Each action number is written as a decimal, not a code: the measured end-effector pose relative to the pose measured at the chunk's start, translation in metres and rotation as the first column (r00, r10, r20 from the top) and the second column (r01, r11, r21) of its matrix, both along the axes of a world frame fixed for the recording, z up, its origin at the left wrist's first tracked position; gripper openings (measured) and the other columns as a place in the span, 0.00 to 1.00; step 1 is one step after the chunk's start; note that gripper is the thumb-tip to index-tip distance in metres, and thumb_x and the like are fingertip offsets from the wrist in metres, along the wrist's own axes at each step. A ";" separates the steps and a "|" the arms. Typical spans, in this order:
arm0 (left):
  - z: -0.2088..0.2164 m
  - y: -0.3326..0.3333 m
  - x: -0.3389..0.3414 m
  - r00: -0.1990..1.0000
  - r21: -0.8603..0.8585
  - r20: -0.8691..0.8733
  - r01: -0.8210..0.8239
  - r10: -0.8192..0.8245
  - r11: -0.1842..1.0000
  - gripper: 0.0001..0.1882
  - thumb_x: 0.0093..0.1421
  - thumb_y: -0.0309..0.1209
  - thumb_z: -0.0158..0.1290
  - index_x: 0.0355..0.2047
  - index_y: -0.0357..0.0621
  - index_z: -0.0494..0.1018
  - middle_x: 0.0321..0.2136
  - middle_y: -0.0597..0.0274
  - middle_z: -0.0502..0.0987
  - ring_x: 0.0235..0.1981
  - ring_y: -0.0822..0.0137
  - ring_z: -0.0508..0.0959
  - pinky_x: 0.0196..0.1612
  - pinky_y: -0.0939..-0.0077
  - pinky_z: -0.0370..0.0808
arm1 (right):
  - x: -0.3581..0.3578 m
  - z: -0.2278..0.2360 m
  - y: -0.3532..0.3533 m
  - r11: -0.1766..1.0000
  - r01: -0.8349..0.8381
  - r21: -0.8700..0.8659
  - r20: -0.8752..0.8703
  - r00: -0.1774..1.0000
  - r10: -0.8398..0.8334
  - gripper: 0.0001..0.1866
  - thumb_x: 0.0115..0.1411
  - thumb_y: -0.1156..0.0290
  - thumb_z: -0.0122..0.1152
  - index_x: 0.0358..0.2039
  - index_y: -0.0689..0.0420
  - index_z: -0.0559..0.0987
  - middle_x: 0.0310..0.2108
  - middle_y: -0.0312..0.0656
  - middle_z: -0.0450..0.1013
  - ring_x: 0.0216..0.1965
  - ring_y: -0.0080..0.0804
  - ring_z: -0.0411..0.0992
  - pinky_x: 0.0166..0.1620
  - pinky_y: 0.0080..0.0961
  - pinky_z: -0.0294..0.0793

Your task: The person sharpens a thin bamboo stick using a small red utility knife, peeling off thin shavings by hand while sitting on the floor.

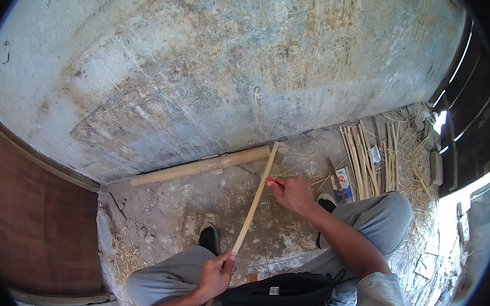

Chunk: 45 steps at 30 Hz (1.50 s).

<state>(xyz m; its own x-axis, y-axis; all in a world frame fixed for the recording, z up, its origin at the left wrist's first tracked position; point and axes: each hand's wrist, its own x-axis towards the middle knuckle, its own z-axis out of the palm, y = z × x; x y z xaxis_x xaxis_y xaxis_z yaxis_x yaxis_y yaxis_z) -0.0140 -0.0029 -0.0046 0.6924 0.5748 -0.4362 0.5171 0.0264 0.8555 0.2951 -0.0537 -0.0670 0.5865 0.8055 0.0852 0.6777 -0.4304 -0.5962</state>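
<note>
Location type: rough workshop. Indicators: red tool at pale strip, stained wall, shavings near floor's far right corner.

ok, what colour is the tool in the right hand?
The tool in the right hand shows red, best seen in the head view.

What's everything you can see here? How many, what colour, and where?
Wall: 1, stained grey, ahead
Panel: 1, brown, left
Boards: several, dark, right
Floor: 1, dusty grey, below
Thick pole: 1, tan, along wall
Thin sticks: many, pale yellow, floor right
Packet: 1, white-red-blue, beside them
Shavings: countless, straw-coloured, floor
Long strip: 1, pale yellow, in left hand
Small tool: 1, red, in right hand
Bag: 1, black, at the waist
Shoes: 2, black-and-white, floor
Trousers: 1, grey, on legs
Left hand: 1, bare, lower middle
Right hand: 1, bare, centre right
</note>
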 end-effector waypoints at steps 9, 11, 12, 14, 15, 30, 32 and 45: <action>0.004 0.002 -0.020 0.995 0.033 -0.041 0.094 -0.092 0.995 0.13 0.72 0.33 0.48 0.44 0.36 0.77 0.17 0.72 0.67 0.19 0.81 0.63 0.22 0.79 0.62 | 0.091 -0.030 -0.021 0.900 0.436 -0.027 -0.063 0.897 -0.437 0.22 0.64 0.51 0.57 0.31 0.60 0.84 0.22 0.58 0.75 0.28 0.58 0.77 0.32 0.46 0.75; 0.001 0.011 -0.021 0.997 0.041 -0.034 0.071 -0.069 0.997 0.13 0.71 0.34 0.48 0.44 0.36 0.78 0.17 0.72 0.67 0.19 0.82 0.63 0.22 0.80 0.62 | 0.092 -0.027 -0.019 0.878 0.463 0.124 -0.043 0.886 -0.462 0.24 0.65 0.51 0.57 0.31 0.62 0.83 0.18 0.56 0.72 0.21 0.51 0.74 0.28 0.42 0.70; 0.000 0.016 -0.020 0.999 0.005 -0.032 0.032 -0.032 0.999 0.13 0.71 0.33 0.48 0.44 0.37 0.78 0.17 0.72 0.67 0.19 0.82 0.63 0.22 0.80 0.62 | 0.083 -0.022 -0.014 0.883 0.452 0.126 -0.037 0.892 -0.451 0.24 0.65 0.51 0.57 0.31 0.62 0.83 0.18 0.56 0.72 0.21 0.51 0.74 0.28 0.42 0.70; 0.003 0.024 -0.017 0.999 -0.026 -0.044 -0.001 0.000 1.000 0.13 0.72 0.33 0.48 0.45 0.36 0.77 0.17 0.72 0.67 0.18 0.83 0.63 0.21 0.82 0.60 | 0.052 -0.016 -0.006 0.907 0.381 0.180 -0.241 0.911 -0.335 0.24 0.66 0.51 0.56 0.31 0.64 0.82 0.14 0.50 0.67 0.15 0.36 0.64 0.25 0.37 0.64; 0.004 0.025 -0.014 0.999 -0.030 -0.044 -0.012 0.011 0.999 0.13 0.72 0.33 0.48 0.45 0.36 0.77 0.17 0.72 0.67 0.18 0.83 0.63 0.21 0.82 0.60 | 0.045 -0.011 -0.004 0.912 0.371 0.176 -0.239 0.915 -0.326 0.24 0.66 0.51 0.56 0.31 0.64 0.82 0.14 0.50 0.67 0.15 0.36 0.64 0.25 0.37 0.64; -0.002 0.024 0.010 0.997 -0.169 0.014 -0.075 0.079 0.983 0.15 0.73 0.33 0.45 0.47 0.34 0.76 0.18 0.71 0.68 0.18 0.82 0.63 0.22 0.83 0.61 | -0.028 0.036 -0.014 0.967 -0.038 0.251 -0.201 0.975 0.090 0.18 0.63 0.55 0.59 0.34 0.59 0.83 0.21 0.52 0.75 0.24 0.50 0.77 0.29 0.40 0.74; -0.002 0.024 0.012 0.997 -0.168 0.012 -0.074 0.077 0.983 0.15 0.73 0.33 0.45 0.47 0.35 0.76 0.18 0.71 0.68 0.18 0.82 0.63 0.21 0.83 0.61 | -0.032 0.036 -0.016 0.966 -0.106 0.235 -0.175 0.973 0.149 0.17 0.63 0.56 0.60 0.33 0.57 0.83 0.23 0.51 0.76 0.25 0.52 0.77 0.29 0.43 0.75; 0.007 0.016 0.011 0.996 -0.144 0.005 -0.085 0.087 0.986 0.16 0.74 0.35 0.44 0.45 0.36 0.76 0.15 0.71 0.65 0.13 0.82 0.60 0.15 0.83 0.55 | -0.037 0.033 -0.016 0.958 -0.172 0.229 -0.065 0.979 0.191 0.17 0.63 0.56 0.60 0.31 0.58 0.82 0.23 0.50 0.77 0.25 0.53 0.77 0.29 0.45 0.76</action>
<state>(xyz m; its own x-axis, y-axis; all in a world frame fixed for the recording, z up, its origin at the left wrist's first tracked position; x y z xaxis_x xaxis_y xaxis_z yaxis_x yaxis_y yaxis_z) -0.0030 0.0135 0.0028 0.6482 0.5643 -0.5112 0.4983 0.1933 0.8452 0.2586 -0.0700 -0.0338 0.4452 0.8658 0.2285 0.6742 -0.1562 -0.7219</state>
